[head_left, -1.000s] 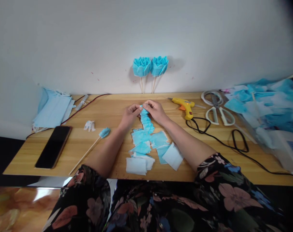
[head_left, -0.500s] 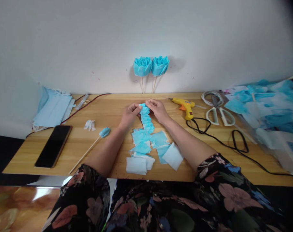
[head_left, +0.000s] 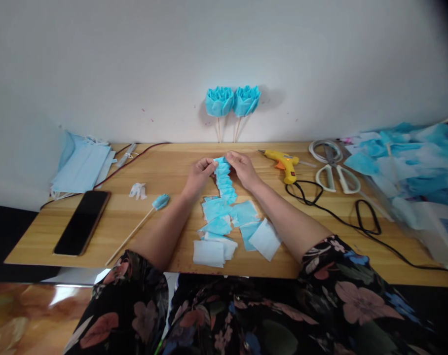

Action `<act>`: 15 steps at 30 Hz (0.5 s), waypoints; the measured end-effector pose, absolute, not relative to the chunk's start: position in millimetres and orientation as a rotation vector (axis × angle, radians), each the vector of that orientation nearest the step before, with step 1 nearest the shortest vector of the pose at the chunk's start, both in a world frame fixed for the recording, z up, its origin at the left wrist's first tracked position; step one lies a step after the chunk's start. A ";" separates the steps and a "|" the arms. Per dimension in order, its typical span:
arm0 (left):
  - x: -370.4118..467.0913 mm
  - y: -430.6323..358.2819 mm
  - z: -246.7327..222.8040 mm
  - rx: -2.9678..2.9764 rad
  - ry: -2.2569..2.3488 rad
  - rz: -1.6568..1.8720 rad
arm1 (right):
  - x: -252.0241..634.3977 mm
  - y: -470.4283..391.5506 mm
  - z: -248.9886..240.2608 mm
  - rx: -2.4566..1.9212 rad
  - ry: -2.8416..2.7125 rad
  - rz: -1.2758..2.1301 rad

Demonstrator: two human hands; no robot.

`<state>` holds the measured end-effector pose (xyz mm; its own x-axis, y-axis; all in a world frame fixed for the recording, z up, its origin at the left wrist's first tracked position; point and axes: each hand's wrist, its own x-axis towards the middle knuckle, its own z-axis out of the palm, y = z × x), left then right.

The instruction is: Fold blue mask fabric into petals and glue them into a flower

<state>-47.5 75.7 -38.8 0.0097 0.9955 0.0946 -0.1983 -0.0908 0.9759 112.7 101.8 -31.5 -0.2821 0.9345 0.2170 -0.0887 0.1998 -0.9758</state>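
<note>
A gathered blue fabric strip (head_left: 224, 180) runs down the middle of the table in ruffled folds. My left hand (head_left: 201, 173) pinches the left side of its far end, and my right hand (head_left: 241, 167) pinches the right side. Both sets of fingertips are closed on the thin material. Below the strip lie loose blue fabric pieces (head_left: 216, 209) and pale squares (head_left: 208, 252), some overlapping. To the left of my left forearm rests a thin stick with a small blue bud (head_left: 160, 201) at its tip.
Two blue fabric flowers (head_left: 219, 102) on sticks lean against the wall. On the right are a yellow glue gun (head_left: 283, 161) with a black cord, white-handled scissors (head_left: 333, 177) and a heap of blue scraps (head_left: 409, 162). A phone (head_left: 82, 223) and stacked face masks (head_left: 81, 165) lie left.
Both hands keep their pinch at the strip's far end, with only a slight shift of the right fingers. The whole view has moved a little; the other things lie as before.
</note>
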 end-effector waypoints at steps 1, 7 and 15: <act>-47.3 75.8 -39.0 1.138 1.004 1.351 | 112.6 101.5 -31.0 -0.852 -1.486 1.295; -45.3 75.7 -38.0 1.178 1.036 1.306 | 112.8 102.0 -33.6 -0.913 -1.565 1.270; -48.7 75.0 -38.4 1.237 0.985 1.270 | 113.4 106.0 -38.6 -0.867 -1.626 1.273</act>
